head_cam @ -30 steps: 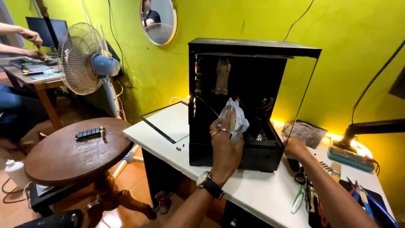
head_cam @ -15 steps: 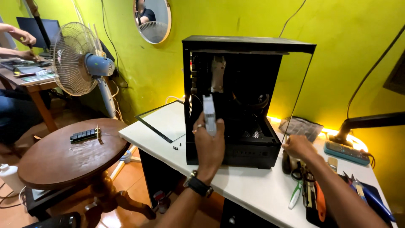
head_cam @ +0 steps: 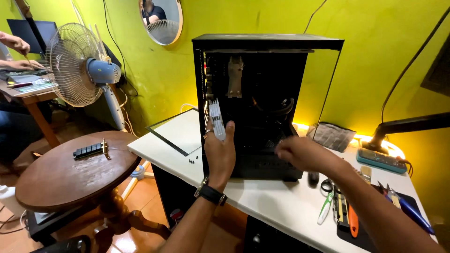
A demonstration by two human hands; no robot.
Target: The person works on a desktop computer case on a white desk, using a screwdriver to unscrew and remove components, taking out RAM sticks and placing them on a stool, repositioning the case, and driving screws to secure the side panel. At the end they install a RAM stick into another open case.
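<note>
An open black computer case (head_cam: 267,47) stands upright on a white table (head_cam: 276,199). My left hand (head_cam: 219,152), with a black watch on the wrist, holds a long white memory stick (head_cam: 216,119) upright at the case's left front edge. My right hand (head_cam: 300,153) hovers at the case's lower right opening with fingers loosely curled; I see nothing in it. A metal bracket (head_cam: 234,77) hangs inside the case near the top.
A glass side panel (head_cam: 173,136) lies flat left of the case, small screws (head_cam: 191,161) beside it. Tools (head_cam: 347,211) lie at the right on a mat. A round wooden table (head_cam: 61,173) carries a dark memory stick (head_cam: 88,150). A fan (head_cam: 77,65) stands behind; another person's hands (head_cam: 16,44) work far left.
My left hand no longer shows the crumpled white wrapper and now holds the white stick upright, a little lower. My right hand has lifted from the table toward the case.
</note>
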